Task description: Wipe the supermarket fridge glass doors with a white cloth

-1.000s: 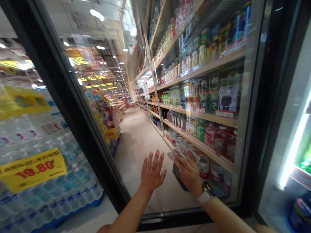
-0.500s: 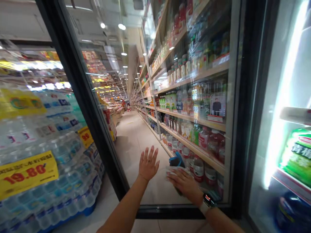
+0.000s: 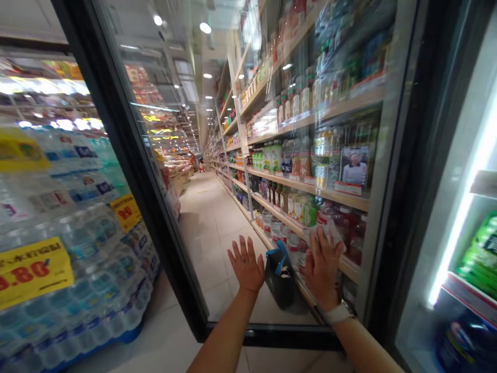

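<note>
A glass door [image 3: 217,248] with a black frame stands tilted in front of me. My left hand [image 3: 248,264] lies with fingers spread against its lower pane, holding nothing. My right hand [image 3: 323,264] holds a thin, whitish cloth [image 3: 334,234] pressed to the glass under fairly straight fingers. Part of the cloth sticks out beyond the fingertips; the rest is hidden by the hand. A watch with a light strap [image 3: 338,313] is on my right wrist.
Through the glass, a dark bucket [image 3: 280,285] with a blue rim or handle stands on the floor beside shelves of bottled drinks [image 3: 306,197]. Stacked water packs [image 3: 77,259] with yellow price signs are at left. A lit cooler with a green bottle [image 3: 481,248] is at right.
My right hand has slid up and to the right over the glass with the cloth. My left hand has shifted slightly right. The bucket now shows more fully between the hands.
</note>
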### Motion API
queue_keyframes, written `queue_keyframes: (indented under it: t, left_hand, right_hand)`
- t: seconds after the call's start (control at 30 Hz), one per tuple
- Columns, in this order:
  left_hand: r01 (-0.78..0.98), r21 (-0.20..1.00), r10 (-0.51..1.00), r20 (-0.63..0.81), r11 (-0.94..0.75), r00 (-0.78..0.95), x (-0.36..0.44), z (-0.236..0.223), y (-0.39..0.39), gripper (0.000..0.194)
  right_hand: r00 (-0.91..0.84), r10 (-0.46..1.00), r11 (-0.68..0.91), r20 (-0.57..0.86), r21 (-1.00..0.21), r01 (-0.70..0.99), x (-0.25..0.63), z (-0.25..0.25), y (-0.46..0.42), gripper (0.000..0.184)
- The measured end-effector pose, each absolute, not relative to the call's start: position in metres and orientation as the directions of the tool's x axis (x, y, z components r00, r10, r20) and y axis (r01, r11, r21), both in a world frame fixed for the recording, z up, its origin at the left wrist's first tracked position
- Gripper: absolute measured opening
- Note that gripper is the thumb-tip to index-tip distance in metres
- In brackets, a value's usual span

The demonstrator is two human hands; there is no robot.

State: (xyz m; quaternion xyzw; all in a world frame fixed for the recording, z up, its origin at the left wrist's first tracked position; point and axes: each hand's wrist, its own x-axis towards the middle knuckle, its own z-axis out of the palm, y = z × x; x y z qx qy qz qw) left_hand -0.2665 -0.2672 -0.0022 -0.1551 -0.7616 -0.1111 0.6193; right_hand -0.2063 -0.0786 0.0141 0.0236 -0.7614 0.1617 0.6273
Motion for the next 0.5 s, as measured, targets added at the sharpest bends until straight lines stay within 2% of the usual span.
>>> queue_keyframes:
  t: [0.17,0.33,0.4,0.5]
  left_hand:
    - [0.388,-0.018,0.108,0.972,0.922,-0.211,-0.261,-0.005,-0.268,0.072]
    - [0.371,-0.038,0.124,0.97,0.928,-0.209,-0.253,-0.004,-0.268,0.073]
    - [0.357,-0.048,0.129,0.97,0.933,-0.208,-0.25,-0.004,-0.268,0.073]
    - [0.345,-0.053,0.131,0.97,0.937,-0.207,-0.246,-0.003,-0.267,0.073]
  right_hand:
    - [-0.333,-0.074,0.954,0.94,-0.03,-0.299,-0.201,-0.021,-0.111,0.056]
    - [-0.315,-0.31,0.895,0.897,0.164,-0.415,-0.197,-0.037,-0.111,0.047]
    - [-0.29,-0.314,0.893,0.904,0.177,-0.414,-0.197,-0.029,-0.101,0.05]
    - [-0.227,-0.177,0.935,0.958,0.091,-0.342,-0.199,-0.008,-0.084,0.054]
